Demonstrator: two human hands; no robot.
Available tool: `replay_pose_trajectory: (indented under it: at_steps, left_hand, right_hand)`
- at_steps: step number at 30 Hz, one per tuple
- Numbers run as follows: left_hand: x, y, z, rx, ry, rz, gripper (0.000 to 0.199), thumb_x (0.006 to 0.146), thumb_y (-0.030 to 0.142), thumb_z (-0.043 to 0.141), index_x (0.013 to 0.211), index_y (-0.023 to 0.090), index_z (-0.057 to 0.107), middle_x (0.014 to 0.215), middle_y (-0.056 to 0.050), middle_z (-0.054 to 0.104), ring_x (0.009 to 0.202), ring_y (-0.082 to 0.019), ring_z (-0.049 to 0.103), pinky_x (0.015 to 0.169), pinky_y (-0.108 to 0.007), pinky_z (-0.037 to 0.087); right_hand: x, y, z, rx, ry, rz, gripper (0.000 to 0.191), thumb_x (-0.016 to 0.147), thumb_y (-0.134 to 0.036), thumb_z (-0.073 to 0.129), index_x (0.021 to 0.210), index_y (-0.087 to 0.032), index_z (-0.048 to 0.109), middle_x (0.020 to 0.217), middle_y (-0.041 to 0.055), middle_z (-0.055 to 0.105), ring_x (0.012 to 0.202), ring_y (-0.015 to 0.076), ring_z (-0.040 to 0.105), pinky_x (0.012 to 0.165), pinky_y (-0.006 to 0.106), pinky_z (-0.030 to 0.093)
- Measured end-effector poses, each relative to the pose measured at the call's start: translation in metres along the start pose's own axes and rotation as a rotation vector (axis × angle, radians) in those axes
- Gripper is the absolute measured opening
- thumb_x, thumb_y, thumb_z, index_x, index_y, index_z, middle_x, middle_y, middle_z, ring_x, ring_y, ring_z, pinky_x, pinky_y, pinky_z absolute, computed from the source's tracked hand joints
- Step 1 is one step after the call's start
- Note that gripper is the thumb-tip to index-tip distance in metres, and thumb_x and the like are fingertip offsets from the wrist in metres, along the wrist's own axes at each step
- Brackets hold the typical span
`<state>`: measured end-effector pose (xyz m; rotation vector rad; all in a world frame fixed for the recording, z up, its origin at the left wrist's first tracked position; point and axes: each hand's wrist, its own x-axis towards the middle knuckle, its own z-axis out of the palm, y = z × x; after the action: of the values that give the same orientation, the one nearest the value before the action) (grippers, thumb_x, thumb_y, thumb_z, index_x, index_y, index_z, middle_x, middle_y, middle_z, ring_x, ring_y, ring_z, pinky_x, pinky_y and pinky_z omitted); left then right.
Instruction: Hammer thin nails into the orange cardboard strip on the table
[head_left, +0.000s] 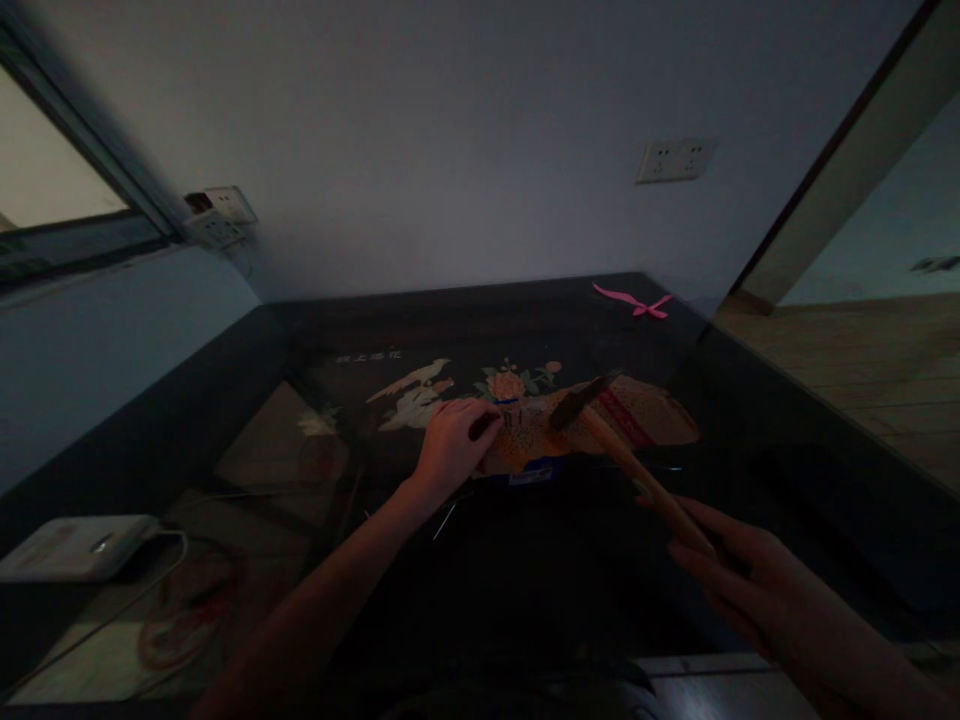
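My right hand (739, 560) is wrapped round the wooden handle of a hammer (637, 465). Its dark head is tilted over a flat, orange-brown speckled piece (517, 445) on the dark table. My left hand (457, 435) rests at the left end of this piece, its fingers curled together near the surface. Whatever they pinch, if anything, is too dark and small to make out. Blue bits (536, 470) show along the near edge of the piece. To the right, a brown speckled part with a red band (622, 415) lies behind the hammer head.
The glossy dark table (435, 320) carries a bird-and-flower picture and stands against a wall. A pink ribbon (649, 308) lies at its far right. A white device with a cable (82, 547) sits at the left. Thin shiny rods (444, 521) lie near my left wrist.
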<state>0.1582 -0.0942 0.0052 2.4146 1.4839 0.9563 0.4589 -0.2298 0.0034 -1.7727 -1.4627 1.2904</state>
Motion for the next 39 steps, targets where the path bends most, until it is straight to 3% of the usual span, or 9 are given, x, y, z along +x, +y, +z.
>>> replay_pose_trajectory:
  at_steps: [5, 14, 24, 30, 39]
  left_hand:
    - [-0.0009, -0.0021, 0.0011, -0.029, 0.013, -0.003, 0.007, 0.087, 0.021, 0.06, 0.086, 0.021, 0.067, 0.084, -0.002, 0.07, 0.085, -0.021, 0.065, 0.079, -0.035, 0.047]
    - [0.0034, 0.0032, -0.0001, -0.06, 0.019, -0.035, 0.008, 0.083, 0.023, 0.066, 0.091, 0.022, 0.068, 0.087, -0.002, 0.072, 0.085, -0.021, 0.066, 0.084, -0.037, 0.047]
    - [0.0057, 0.0016, 0.0054, -0.027, 0.012, -0.019, 0.005, 0.084, 0.021, 0.065, 0.087, 0.022, 0.069, 0.086, -0.001, 0.072, 0.084, -0.02, 0.065, 0.086, -0.039, 0.044]
    - [0.005, 0.001, 0.0048, -0.022, 0.005, -0.002, 0.005, 0.084, 0.021, 0.065, 0.086, 0.022, 0.069, 0.086, -0.001, 0.072, 0.084, -0.021, 0.065, 0.086, -0.039, 0.045]
    - [0.0081, 0.0027, 0.0046, -0.012, -0.045, -0.036, 0.005, 0.083, 0.019, 0.065, 0.086, 0.022, 0.07, 0.085, -0.002, 0.072, 0.084, -0.021, 0.066, 0.086, -0.04, 0.047]
  right_hand:
    - [-0.0024, -0.0041, -0.0004, 0.022, -0.005, -0.037, 0.069, 0.082, -0.057, 0.06, 0.14, -0.021, 0.049, 0.057, -0.0053, 0.05, 0.043, 0.0104, 0.044, 0.036, 0.019, 0.033]
    - [-0.0012, -0.004, 0.0027, 0.057, -0.005, 0.004, 0.068, 0.081, -0.057, 0.061, 0.139, -0.022, 0.052, 0.048, -0.0079, 0.045, 0.036, 0.0109, 0.041, 0.032, 0.02, 0.032]
    - [-0.0011, -0.0051, -0.0017, 0.008, 0.032, -0.083, 0.059, 0.082, -0.055, 0.061, 0.133, -0.024, 0.059, 0.062, -0.0021, 0.056, 0.047, 0.0114, 0.047, 0.037, 0.019, 0.035]
    - [-0.0006, -0.0043, 0.0006, 0.034, -0.002, -0.023, 0.065, 0.082, -0.056, 0.061, 0.139, -0.025, 0.052, 0.055, -0.0057, 0.049, 0.042, 0.011, 0.044, 0.035, 0.019, 0.032]
    - [-0.0004, -0.0035, 0.0015, 0.031, 0.003, -0.045, 0.061, 0.083, -0.054, 0.06, 0.136, -0.024, 0.054, 0.057, -0.0049, 0.05, 0.043, 0.0111, 0.042, 0.037, 0.021, 0.031]
